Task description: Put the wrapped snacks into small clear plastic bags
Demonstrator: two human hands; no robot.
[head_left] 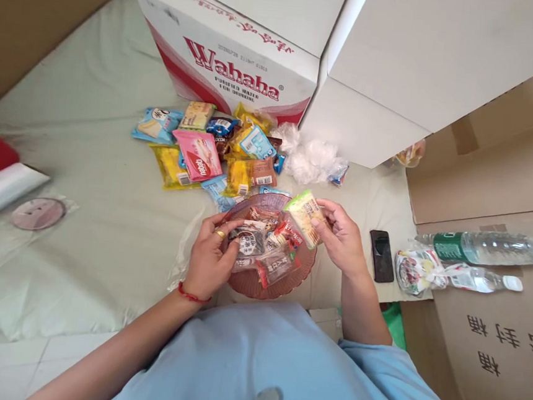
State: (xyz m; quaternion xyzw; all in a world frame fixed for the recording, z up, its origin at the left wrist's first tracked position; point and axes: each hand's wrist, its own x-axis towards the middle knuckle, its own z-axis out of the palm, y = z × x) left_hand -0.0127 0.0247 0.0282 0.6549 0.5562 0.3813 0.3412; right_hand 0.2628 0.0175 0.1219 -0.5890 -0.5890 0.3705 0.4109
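My right hand [341, 238] is closed on a yellow-and-green cracker packet [306, 216], tilted over the right part of a reddish ribbed glass plate [289, 284]. At the plate's left side, my left hand [213, 251] has its thumb and index finger closed on the edge of a black-and-white snack packet [251, 241]. A clear snack packet with red lettering [277, 266] lies in front of it on the plate, among several other small wrapped snacks. The left palm and lower fingers are partly hidden.
Beyond the plate lies a pile of snacks, with a pink wafer packet [199, 156] on it. Crumpled clear plastic [314, 160] sits beside it. A Wahaha carton [232, 60] stands behind. Rightward are a phone [381, 256] and plastic bottles [490, 247]; a wrapped round plate [38, 213] lies left.
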